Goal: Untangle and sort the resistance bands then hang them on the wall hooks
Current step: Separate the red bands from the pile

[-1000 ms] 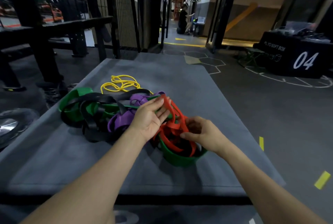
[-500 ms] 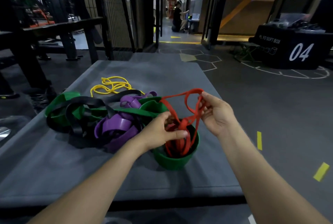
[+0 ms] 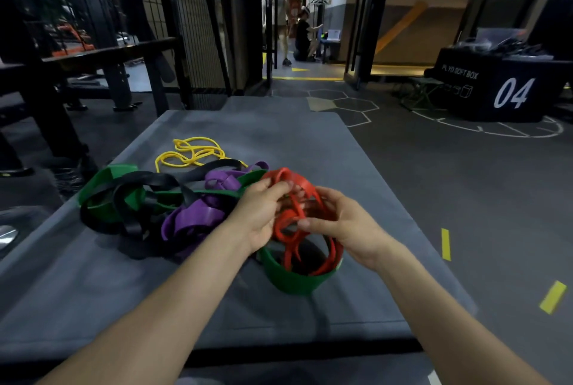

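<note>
Tangle on grey tabletop (image 3: 93, 291), left to right: green band (image 3: 105, 189), black band (image 3: 155, 181), yellow band (image 3: 192, 152) behind, purple band (image 3: 198, 217). Left hand (image 3: 263, 214) grip pinches red band (image 3: 291, 217); right hand (image 3: 347, 226) grip curled round same band, above a green loop (image 3: 294, 279)

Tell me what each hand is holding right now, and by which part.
Both hands grip the red rubber resistance band: the left hand its upper loops, the right hand its right-side strands. Exact finger placement is blurred.
</note>
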{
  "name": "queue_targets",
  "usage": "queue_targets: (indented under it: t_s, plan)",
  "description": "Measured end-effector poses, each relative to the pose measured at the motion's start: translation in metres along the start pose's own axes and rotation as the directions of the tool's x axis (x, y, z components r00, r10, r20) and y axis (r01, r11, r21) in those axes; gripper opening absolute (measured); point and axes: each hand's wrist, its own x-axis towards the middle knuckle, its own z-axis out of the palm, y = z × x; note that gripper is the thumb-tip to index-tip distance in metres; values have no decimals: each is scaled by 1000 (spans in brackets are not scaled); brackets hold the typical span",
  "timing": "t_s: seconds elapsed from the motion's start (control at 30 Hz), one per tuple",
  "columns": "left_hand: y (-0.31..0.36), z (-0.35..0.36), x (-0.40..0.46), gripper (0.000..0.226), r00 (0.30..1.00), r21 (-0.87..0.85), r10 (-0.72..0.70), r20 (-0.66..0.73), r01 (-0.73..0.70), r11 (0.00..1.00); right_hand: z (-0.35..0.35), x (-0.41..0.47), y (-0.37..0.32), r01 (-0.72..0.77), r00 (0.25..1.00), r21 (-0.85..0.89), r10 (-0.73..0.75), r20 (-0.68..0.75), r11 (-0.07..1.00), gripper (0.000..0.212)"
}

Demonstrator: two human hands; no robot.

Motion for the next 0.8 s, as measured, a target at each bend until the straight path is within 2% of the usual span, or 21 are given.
queue_targets:
  t_s: [0.07,0.17,0.23,0.27,0.33,0.47,0.63,0.73,0.8]
  plan:
    - [13,14,2,22,1000,15,-25,-5,25,1000,6,4,-9,38,999,48,-37,-30,998,43]
    - [40,29,11,22,997,-42,-73,-12,72,996,5,16,-29,92,991,101,-81,-111,991,17]
    - [53,30,16,19,997,34,-77,28,76,997,-4,27,-40,134,968,-39,-139,-210,990,14]
    - [55,27,18,16,997,166,-71,42,63,984,-10,32,-44,148,945,-148,-184,-272,978,15]
    - [50,16,22,13,997,442,-49,59,18,897,-25,42,-47,152,898,-369,-284,-337,917,17]
    - [19,-12,35,11,987,737,163,-5,-106,667,-47,55,-46,114,872,-642,-386,-301,758,21]
    - [-13,-30,42,15,942,882,328,-68,-97,462,-60,60,-8,-107,885,-753,-282,-370,650,32]
    - [-15,-39,40,21,906,940,422,-19,-128,316,-68,57,12,-252,911,-860,-192,-366,443,50]
    - [-18,-43,36,28,907,968,418,46,-143,205,-69,53,11,-288,909,-878,-178,-376,383,57]
